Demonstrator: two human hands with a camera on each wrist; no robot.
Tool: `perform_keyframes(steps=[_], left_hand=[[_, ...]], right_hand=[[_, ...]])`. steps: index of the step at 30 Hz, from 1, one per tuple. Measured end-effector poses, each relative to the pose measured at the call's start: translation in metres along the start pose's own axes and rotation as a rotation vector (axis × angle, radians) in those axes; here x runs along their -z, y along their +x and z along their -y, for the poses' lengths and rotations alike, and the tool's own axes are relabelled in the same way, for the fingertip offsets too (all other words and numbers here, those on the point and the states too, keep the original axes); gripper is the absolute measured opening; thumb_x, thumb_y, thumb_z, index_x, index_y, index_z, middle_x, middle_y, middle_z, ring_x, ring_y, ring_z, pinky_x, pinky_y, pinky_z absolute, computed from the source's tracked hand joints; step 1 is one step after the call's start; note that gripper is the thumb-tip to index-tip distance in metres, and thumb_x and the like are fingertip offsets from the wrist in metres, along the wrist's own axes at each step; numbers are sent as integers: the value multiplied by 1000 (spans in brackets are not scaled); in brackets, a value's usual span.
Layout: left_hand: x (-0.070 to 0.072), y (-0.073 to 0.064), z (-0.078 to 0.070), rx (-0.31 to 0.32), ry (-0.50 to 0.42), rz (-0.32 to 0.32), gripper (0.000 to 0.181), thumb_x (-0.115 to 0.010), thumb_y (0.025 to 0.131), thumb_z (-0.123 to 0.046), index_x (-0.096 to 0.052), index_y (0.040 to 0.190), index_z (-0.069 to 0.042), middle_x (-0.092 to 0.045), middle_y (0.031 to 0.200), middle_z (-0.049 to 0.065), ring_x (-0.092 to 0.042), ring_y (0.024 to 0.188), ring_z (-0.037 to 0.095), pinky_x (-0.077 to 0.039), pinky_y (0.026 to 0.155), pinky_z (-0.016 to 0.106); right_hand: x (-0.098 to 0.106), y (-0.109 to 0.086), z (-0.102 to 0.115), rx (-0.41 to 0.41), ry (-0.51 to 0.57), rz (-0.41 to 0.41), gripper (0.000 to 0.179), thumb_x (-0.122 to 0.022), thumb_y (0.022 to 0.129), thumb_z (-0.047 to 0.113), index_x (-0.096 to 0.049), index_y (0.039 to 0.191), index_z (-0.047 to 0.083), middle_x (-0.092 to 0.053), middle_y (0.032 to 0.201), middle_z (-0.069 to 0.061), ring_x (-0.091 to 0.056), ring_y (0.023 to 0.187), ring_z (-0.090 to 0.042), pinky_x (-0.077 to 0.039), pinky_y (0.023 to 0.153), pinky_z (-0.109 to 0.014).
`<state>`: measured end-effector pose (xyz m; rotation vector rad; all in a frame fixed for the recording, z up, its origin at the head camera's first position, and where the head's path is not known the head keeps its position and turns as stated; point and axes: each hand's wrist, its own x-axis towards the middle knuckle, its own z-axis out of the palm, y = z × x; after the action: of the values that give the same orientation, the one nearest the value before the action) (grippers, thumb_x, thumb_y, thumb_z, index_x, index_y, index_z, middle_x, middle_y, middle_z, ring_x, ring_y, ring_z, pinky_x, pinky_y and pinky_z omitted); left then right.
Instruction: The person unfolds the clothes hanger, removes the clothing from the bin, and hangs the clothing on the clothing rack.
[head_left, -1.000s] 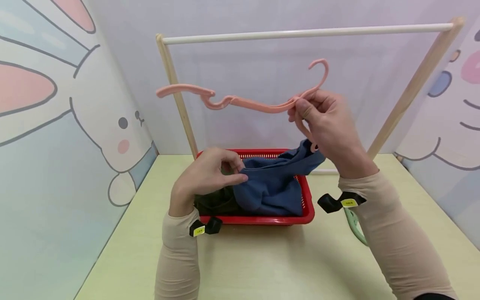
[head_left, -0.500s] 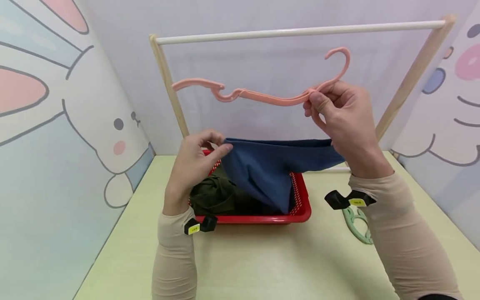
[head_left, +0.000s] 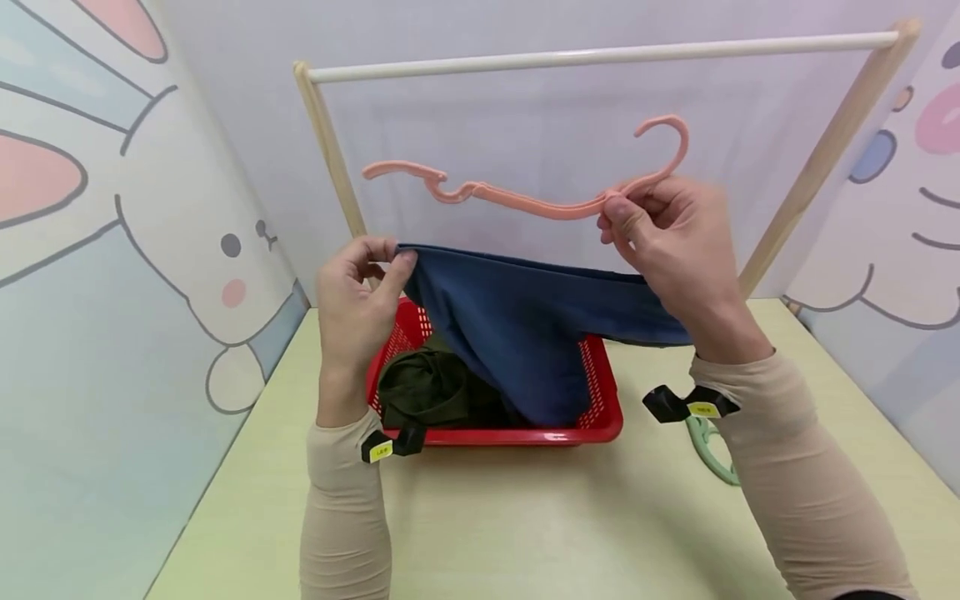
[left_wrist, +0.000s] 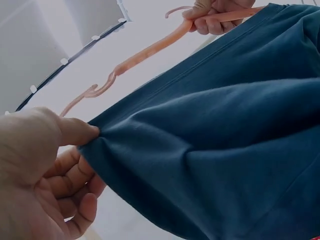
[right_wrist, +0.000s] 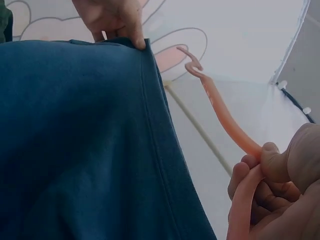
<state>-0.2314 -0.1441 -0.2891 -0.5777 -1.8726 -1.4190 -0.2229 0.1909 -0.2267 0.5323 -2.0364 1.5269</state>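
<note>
My left hand point(head_left: 356, 312) pinches a corner of a blue garment point(head_left: 517, 325) between thumb and fingers, and its stitched edge stretches across toward my right wrist. In the right hand point(head_left: 675, 242) is a pink clothes hanger point(head_left: 540, 204), gripped near the base of its hook. One notched arm of the hanger reaches left above the garment; the other arm runs down behind the right hand, in part hidden. The right wrist view shows the thumb and fingers round the hanger point(right_wrist: 227, 117), with the garment point(right_wrist: 100, 140) beside it. The garment's lower part hangs into the red basket point(head_left: 495, 436).
A dark green garment point(head_left: 427, 387) lies in the basket's left side. Behind stands a clothes rack with a white rail point(head_left: 570, 58) and wooden posts. A green hanger point(head_left: 708, 450) lies on the table point(head_left: 510, 525) at right, partly under the right forearm.
My left hand has moved up and left, drawing the blue garment's edge out of the basket and pulling it taut. The hanger has shifted right, then slightly back down.
</note>
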Motion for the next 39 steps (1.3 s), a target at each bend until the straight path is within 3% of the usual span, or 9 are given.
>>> perform_keyframes(steps=[3, 9, 15, 18, 23, 30, 33, 39], left_hand=[[-6, -1, -1, -17, -15, 35, 12, -77, 103, -5, -76, 107, 6, -73, 99, 13, -62, 90, 20, -49, 83, 32], [-25, -3, -7, -42, -97, 185, 11, -72, 106, -5, -72, 110, 5, -71, 105, 14, -63, 99, 21, -51, 88, 33], [-37, -5, -12, -67, -157, 195, 10, -69, 107, -2, -68, 110, 7, -68, 103, 15, -62, 92, 22, -52, 86, 32], [-39, -6, -14, -65, -169, 131, 13, -69, 108, -5, -68, 110, 8, -68, 101, 16, -64, 88, 22, -53, 85, 32], [-39, -4, -14, -37, -190, -18, 18, -69, 108, -8, -69, 111, 10, -72, 96, 9, -68, 85, 19, -56, 83, 31], [-29, -1, -12, 18, -235, -187, 15, -69, 110, -11, -70, 110, 4, -71, 92, -1, -66, 80, 18, -54, 77, 29], [-23, 0, -11, 42, -250, -244, 12, -70, 110, -11, -71, 110, 1, -71, 90, 0, -66, 79, 18, -53, 76, 29], [-15, 3, -11, 56, -305, -359, 5, -73, 106, -7, -74, 102, -5, -69, 84, 6, -66, 75, 19, -51, 71, 30]], right_hand=[[0, 0, -4, 11, 81, 8, 19, -79, 105, 13, -84, 116, -1, -81, 93, -9, -76, 86, -24, -61, 79, -23], [0, -7, -12, 16, 277, -3, 22, -81, 103, 9, -82, 118, -6, -82, 95, -13, -77, 87, -26, -61, 80, -26], [-9, -9, -16, 73, 371, -61, 24, -82, 101, 5, -81, 121, -9, -83, 98, -17, -80, 89, -26, -61, 83, -29], [-16, -12, -19, 101, 418, -52, 23, -81, 100, 0, -81, 120, -10, -83, 99, -19, -81, 87, -26, -61, 76, -28], [-22, -21, -29, 95, 401, -13, 20, -78, 101, -4, -81, 119, -10, -83, 97, -19, -77, 76, -25, -51, 60, -27], [-23, -31, -36, 53, 294, 11, 18, -82, 100, 1, -84, 116, -5, -81, 91, -19, -78, 79, -24, -58, 74, -28], [-24, -32, -36, 47, 266, 20, 15, -82, 100, 2, -85, 113, -4, -81, 89, -18, -80, 84, -23, -61, 82, -27], [-26, -36, -36, 36, 183, 61, 11, -82, 100, 5, -86, 110, 0, -82, 91, -15, -79, 83, -22, -60, 80, -25]])
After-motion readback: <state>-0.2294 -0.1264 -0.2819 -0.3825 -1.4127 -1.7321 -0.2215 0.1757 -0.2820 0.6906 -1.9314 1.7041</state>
